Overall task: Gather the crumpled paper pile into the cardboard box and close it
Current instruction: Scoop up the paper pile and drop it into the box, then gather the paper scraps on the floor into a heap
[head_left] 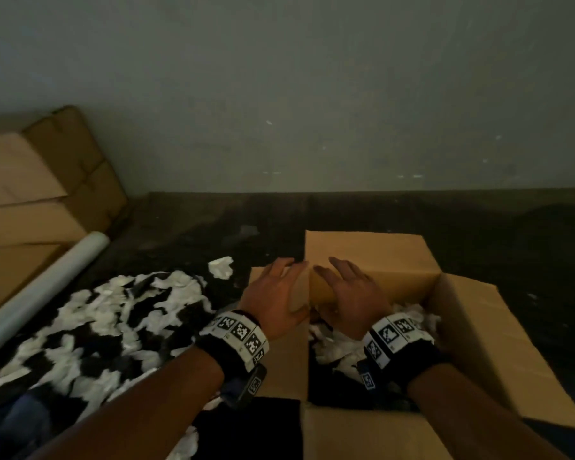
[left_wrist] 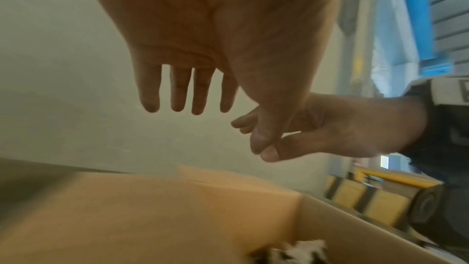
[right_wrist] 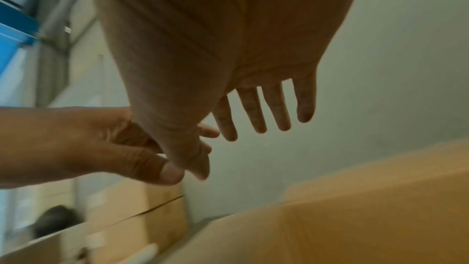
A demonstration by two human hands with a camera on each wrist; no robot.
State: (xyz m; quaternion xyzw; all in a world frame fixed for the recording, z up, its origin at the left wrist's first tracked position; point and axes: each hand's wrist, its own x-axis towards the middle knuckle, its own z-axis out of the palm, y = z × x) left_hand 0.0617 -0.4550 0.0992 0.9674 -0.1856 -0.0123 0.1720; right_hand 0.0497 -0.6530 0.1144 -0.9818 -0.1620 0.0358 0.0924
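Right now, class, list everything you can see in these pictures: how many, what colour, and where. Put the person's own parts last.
cardboard box: one, brown, flaps open, lower right on the floor, white paper inside.
crumpled paper pile: one, white, on something dark, left of the box.
loose paper scrap: one, white, on the floor beyond the pile.
stacked cartons: count unclear, brown, far left against the wall.
roll: one, pale and translucent, leaning by the cartons.
wall: grey-green, behind everything.
wrist bands: two, black with black-and-white markers, one per wrist.
left hand: open, fingers straight, over the box's left flap.
right hand: open, over the box.
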